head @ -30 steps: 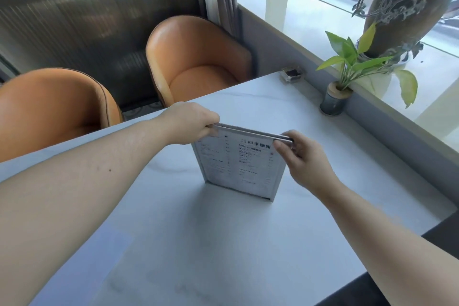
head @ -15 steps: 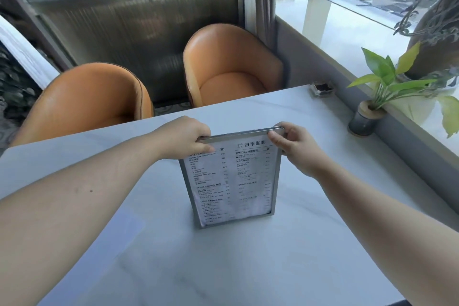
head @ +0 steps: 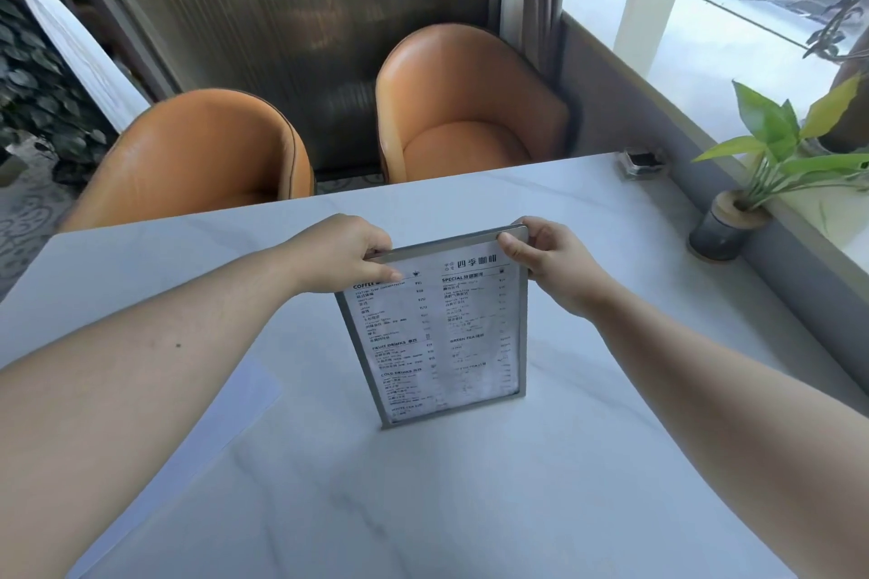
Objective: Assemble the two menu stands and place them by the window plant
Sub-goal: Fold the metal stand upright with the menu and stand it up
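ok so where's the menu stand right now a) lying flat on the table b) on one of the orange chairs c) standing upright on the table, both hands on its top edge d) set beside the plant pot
c: the menu stand stands on its bottom edge on the table, the left hand and right hand gripping its top corners, well short of the plant pot.
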